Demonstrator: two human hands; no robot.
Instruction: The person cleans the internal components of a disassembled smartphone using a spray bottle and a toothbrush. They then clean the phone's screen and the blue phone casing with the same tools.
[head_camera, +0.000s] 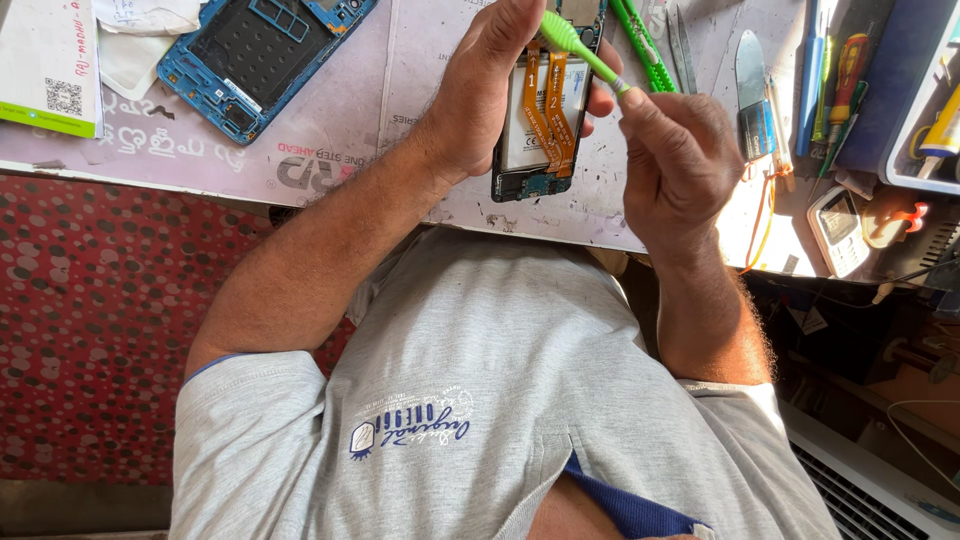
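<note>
My left hand (487, 95) holds an opened phone (533, 158) upright over the work mat; its back is off, showing a white battery and two orange flex cables. My right hand (677, 160) pinches the end of a slim green plastic pry tool (578, 47). The tool's wider tip reaches up and to the left across the top of the phone, next to my left fingers. My grey shirt fills the lower part of the view.
A blue phone frame (255, 55) lies at the top left beside a white and green booklet (48, 65). Green tweezers (645, 45), a metal blade (750, 65), screwdrivers (845, 75) and a small white device (838, 230) crowd the right. A red dotted floor (90, 330) lies below the table edge.
</note>
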